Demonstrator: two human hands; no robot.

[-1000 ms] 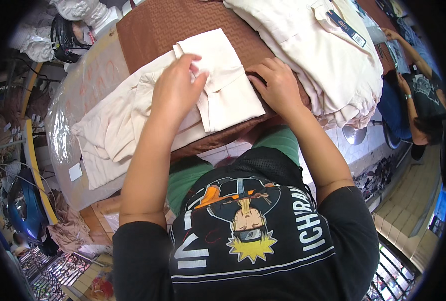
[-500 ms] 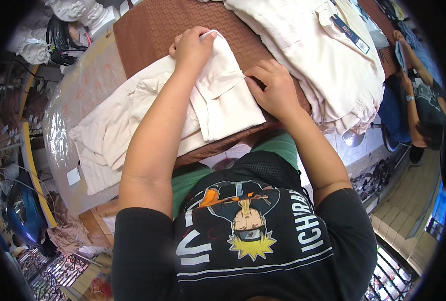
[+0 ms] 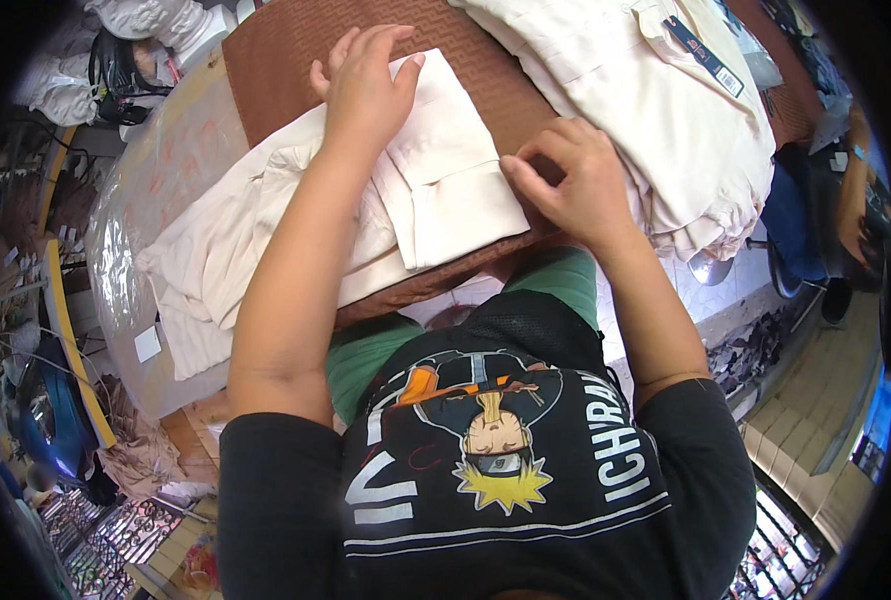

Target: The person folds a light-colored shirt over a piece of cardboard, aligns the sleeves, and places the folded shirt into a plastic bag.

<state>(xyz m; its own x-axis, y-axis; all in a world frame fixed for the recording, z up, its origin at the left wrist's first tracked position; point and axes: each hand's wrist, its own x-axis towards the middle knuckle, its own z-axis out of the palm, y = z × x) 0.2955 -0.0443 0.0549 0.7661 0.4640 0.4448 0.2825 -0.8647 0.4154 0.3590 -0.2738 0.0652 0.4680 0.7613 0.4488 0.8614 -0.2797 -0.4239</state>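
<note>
1. My left grip (image 3: 363,95) has shifted leftward off the cloth's (image 3: 465,205) far corner.
2. The cloth, folded on the bench (image 3: 295,75), could skew if I drag its edge.
3. Left fingers spread apart, forearm crossing the cloth; right grip (image 3: 580,185) curls at its right edge, pinching or not, I cannot tell.

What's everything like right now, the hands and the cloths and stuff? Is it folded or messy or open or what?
Left hand: open, fingers spread.
Right hand: fingers curled; whether it grips the cloth is unclear.
Cream garment: neatly folded at its right end, rumpled toward the left.
Cream cloth pile: loosely heaped, creased.
Dark tag: lying printed side up.
Brown cloth: spread out.
Clear plastic: wrinkled.
</note>
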